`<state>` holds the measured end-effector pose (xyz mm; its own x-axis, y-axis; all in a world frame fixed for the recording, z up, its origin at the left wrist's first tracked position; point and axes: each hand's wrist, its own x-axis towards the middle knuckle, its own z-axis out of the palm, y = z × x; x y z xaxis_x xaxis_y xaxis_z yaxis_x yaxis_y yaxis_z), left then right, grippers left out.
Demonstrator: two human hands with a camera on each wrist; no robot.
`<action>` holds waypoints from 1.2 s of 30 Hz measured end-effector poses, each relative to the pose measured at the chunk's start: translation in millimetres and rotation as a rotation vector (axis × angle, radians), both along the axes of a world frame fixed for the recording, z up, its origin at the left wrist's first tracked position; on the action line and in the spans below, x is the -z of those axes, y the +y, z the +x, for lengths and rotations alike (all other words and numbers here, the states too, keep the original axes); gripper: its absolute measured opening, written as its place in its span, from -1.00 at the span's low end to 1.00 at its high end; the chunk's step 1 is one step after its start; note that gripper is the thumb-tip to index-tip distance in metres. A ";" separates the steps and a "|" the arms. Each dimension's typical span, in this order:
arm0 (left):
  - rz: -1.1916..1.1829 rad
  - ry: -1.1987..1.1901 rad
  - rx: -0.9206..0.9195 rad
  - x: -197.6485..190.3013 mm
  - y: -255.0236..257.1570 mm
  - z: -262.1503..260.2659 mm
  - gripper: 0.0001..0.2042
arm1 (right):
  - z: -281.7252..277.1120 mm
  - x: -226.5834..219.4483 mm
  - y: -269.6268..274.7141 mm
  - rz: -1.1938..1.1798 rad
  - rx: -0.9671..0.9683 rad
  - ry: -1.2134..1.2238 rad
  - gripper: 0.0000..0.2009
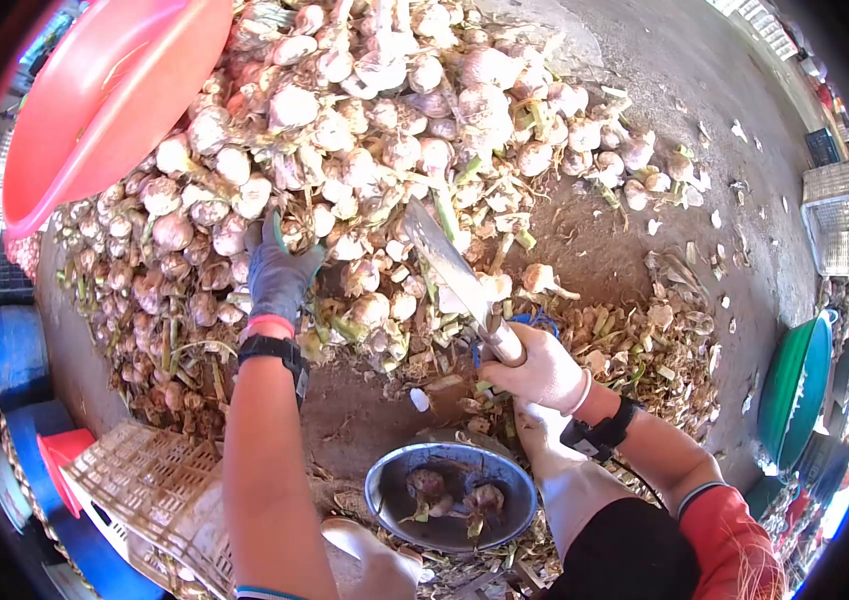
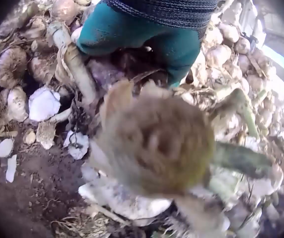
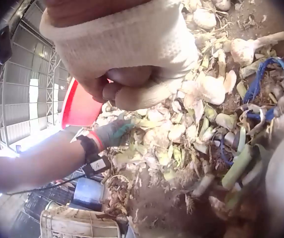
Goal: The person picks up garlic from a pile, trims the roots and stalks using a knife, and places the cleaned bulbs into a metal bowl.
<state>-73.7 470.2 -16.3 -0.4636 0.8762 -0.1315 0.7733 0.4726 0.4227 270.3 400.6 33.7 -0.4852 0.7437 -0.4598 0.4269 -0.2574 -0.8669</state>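
My left hand (image 1: 283,275), in a grey and teal glove, reaches into the large heap of garlic (image 1: 385,150). Its fingers curl round a garlic bulb (image 1: 297,232), mostly hidden by the glove. The left wrist view has the teal fingers (image 2: 117,34) bent down among bulbs and stalks, and a blurred round brownish end (image 2: 159,144) close in front. My right hand (image 1: 543,368), in a white glove, grips a knife (image 1: 450,265) by its handle. The broad blade points up and left over the heap's near edge; the right wrist view hides the knife.
A metal basin (image 1: 385,515) with two dirty bulbs stands between my legs. Cut stalks and roots (image 1: 635,350) lie to the right, with a blue strap (image 3: 253,89) among them. A red tub (image 1: 95,130), a plastic crate (image 1: 150,480) and a green basin (image 1: 795,395) stand around.
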 end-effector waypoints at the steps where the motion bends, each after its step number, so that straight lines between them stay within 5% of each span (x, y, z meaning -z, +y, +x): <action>1: 0.067 0.069 0.105 13.5 -7.0 -9.7 -0.14 | -1.3 -2.8 4.1 0.014 0.041 -0.008 -0.66; 4: -0.061 0.097 0.200 0.4 -33.7 17.4 -0.27 | -3.1 0.8 14.6 0.022 0.070 -0.111 -0.58; 6: -0.470 0.246 0.328 -43.3 -46.1 54.4 -0.36 | -7.4 3.6 17.0 0.026 0.100 -0.070 -0.58; 7: -0.181 0.479 0.549 -14.3 -81.4 44.9 -0.31 | -10.0 4.7 17.2 0.013 0.101 -0.037 -0.60; 8: -0.337 0.225 0.404 -27.9 -86.5 54.3 -0.28 | -11.8 2.8 18.8 0.014 0.099 -0.028 -0.60; 10: -0.155 0.092 0.380 -6.1 -117.3 40.9 -0.27 | -11.9 -1.3 15.7 0.050 0.107 0.045 -0.62; 11: -0.157 0.099 0.388 -14.0 -124.7 36.6 -0.27 | -11.0 17.5 5.0 0.065 0.235 0.366 -0.63; 14: -0.333 -0.048 0.613 -62.1 -121.1 31.2 -0.37 | -2.4 -6.0 9.0 0.043 0.211 0.433 -0.81; 16: -0.462 -0.171 0.781 -95.8 -89.3 39.8 -0.51 | 9.4 2.4 21.0 0.306 0.227 -0.021 -0.71; 18: -0.358 -0.333 0.397 -110.8 -57.7 55.6 -0.63 | 21.2 14.3 35.7 0.293 0.431 -0.195 -0.72; 20: -0.079 0.015 0.540 -84.1 -28.8 56.8 -0.62 | 36.3 36.3 51.6 0.337 0.539 -0.212 -0.71; 24: -0.128 0.195 0.481 -31.8 17.9 83.7 -0.53 | 55.7 71.9 65.0 0.532 0.348 -0.493 -0.79; 26: -0.224 0.304 0.395 -22.3 30.6 95.9 -0.52 | 50.1 87.0 59.7 0.313 0.384 -0.436 -0.80; 32: -0.456 0.325 0.289 -12.0 9.9 90.1 -0.64 | 9.6 91.2 53.0 0.574 0.275 -0.304 -0.79; 34: -0.336 0.535 0.487 -8.5 -12.8 88.3 -0.62 | -8.7 87.9 49.9 0.300 0.258 -0.268 -0.71; 36: -0.313 0.509 0.504 -7.6 -24.9 91.5 -0.61 | -20.0 80.0 51.5 0.311 0.114 -0.277 -0.63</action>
